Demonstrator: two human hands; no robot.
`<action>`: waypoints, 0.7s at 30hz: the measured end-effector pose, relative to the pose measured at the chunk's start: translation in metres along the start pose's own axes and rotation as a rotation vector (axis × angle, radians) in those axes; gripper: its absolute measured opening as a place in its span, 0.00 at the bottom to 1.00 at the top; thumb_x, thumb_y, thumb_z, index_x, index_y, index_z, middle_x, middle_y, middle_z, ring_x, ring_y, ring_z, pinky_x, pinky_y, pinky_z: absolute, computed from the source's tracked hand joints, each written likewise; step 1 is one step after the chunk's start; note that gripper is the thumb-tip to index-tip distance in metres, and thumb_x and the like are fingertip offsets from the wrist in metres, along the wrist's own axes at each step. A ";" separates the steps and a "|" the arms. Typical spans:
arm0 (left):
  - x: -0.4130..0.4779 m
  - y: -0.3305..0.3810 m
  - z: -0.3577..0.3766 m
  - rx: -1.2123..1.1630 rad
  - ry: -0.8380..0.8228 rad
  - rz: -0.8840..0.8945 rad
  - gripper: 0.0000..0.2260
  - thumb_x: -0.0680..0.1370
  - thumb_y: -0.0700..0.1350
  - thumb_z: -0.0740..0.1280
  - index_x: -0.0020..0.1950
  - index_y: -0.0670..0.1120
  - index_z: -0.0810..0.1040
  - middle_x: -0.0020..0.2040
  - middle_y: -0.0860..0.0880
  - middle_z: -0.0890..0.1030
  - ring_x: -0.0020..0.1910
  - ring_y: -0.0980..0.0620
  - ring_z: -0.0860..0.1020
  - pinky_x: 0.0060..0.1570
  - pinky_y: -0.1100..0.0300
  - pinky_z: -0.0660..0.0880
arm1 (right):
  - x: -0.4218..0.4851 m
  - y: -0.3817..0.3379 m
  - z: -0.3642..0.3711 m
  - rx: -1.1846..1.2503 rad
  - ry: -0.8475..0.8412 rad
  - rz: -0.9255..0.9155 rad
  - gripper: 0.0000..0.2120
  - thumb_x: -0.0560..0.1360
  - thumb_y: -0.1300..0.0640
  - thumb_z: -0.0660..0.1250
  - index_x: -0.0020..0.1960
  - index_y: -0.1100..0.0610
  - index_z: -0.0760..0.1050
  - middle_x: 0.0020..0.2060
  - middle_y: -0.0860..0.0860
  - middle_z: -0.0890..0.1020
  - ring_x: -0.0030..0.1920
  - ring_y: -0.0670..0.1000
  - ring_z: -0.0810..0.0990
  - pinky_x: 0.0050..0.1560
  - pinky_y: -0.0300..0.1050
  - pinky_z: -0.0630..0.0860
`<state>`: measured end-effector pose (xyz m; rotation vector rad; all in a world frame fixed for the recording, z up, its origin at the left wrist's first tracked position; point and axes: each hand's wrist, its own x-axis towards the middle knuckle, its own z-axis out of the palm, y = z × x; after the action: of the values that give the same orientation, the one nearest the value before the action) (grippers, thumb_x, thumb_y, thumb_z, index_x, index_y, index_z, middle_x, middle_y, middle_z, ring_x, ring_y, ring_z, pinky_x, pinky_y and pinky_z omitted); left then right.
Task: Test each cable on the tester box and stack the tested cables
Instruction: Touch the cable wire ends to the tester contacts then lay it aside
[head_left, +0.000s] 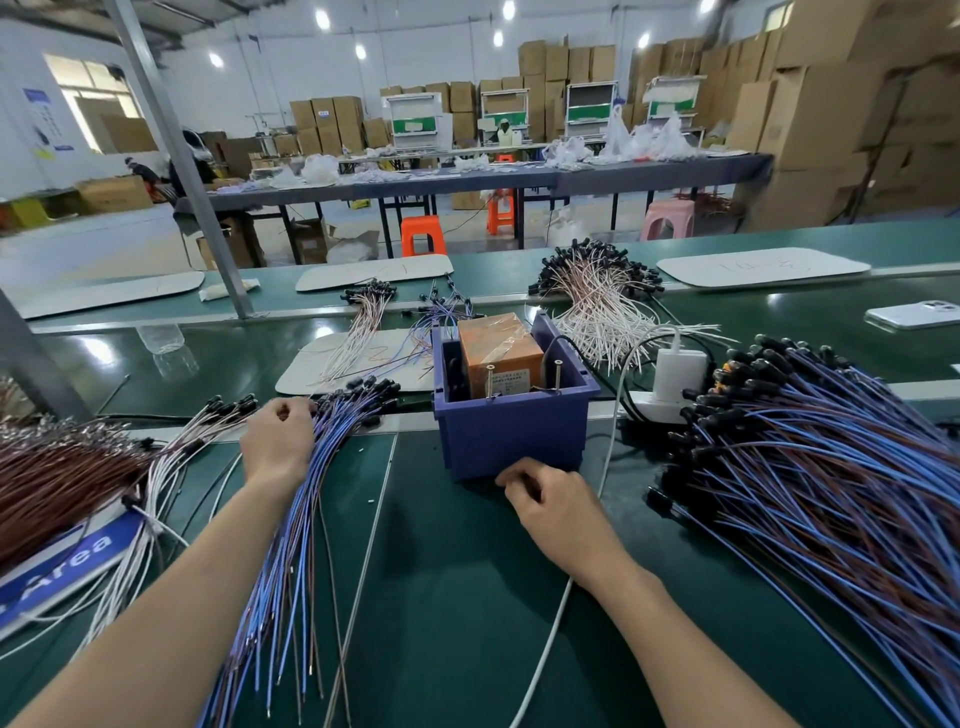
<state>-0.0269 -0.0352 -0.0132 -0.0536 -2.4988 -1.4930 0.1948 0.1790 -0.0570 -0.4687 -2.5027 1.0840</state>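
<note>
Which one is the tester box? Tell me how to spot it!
Look at the long green bench, right in the middle between the two heaps of blue cables. There sits a blue plastic tub. It alone holds an orange block with two screws sticking up.

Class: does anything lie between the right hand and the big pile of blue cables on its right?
Only a white cord, lying flat on the green mat between the right hand and the pile of blue cables. Nothing upright blocks the reach.
</note>
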 end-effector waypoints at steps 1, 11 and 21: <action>-0.001 0.002 0.000 -0.075 0.024 0.020 0.12 0.82 0.47 0.59 0.49 0.45 0.80 0.43 0.45 0.80 0.42 0.46 0.74 0.41 0.54 0.67 | 0.000 0.000 0.000 0.003 -0.001 0.001 0.09 0.81 0.48 0.61 0.51 0.43 0.79 0.30 0.40 0.80 0.31 0.42 0.76 0.31 0.34 0.65; -0.026 0.047 -0.019 -0.489 -0.131 0.059 0.09 0.86 0.44 0.51 0.52 0.49 0.69 0.38 0.45 0.78 0.25 0.57 0.71 0.26 0.61 0.65 | -0.001 0.000 -0.003 0.131 0.013 0.028 0.10 0.80 0.50 0.61 0.48 0.41 0.80 0.32 0.40 0.81 0.32 0.45 0.77 0.35 0.40 0.73; -0.181 0.079 0.020 0.042 -0.242 0.938 0.12 0.85 0.47 0.58 0.65 0.50 0.75 0.46 0.55 0.84 0.38 0.54 0.81 0.35 0.58 0.74 | 0.001 -0.038 -0.058 1.556 0.139 0.144 0.21 0.83 0.44 0.56 0.56 0.55 0.84 0.46 0.55 0.86 0.44 0.55 0.86 0.46 0.47 0.83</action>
<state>0.1577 0.0357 0.0067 -1.2575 -2.1152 -1.0428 0.2149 0.1911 0.0081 -0.1858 -0.9036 2.4058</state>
